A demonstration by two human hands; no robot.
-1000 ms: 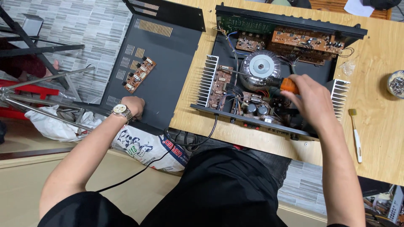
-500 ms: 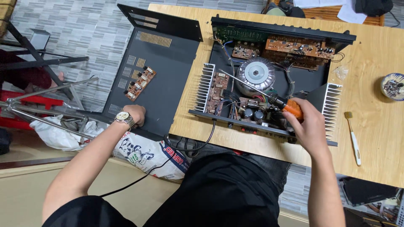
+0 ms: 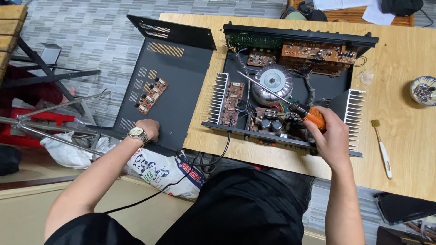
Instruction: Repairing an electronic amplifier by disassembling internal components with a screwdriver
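Found one open amplifier case on a pale wooden table, lid off. Counted inside: one round silver transformer, two finned heat sinks at the left and right ends, several brown circuit boards. Right hand closed around the orange handle of one screwdriver — shaft slanted up and left across the transformer, tip near the case's left interior. Left hand, with one wristwatch, resting on the near edge of one black metal cover lying off the table's left side; grip not discernible — fingers curled under. One loose small circuit board lying on that cover. On the table, right of the case: one white brush, one small bowl of small parts. Grey patterned tile floor beneath; metal stand legs and a printed sack to the left.
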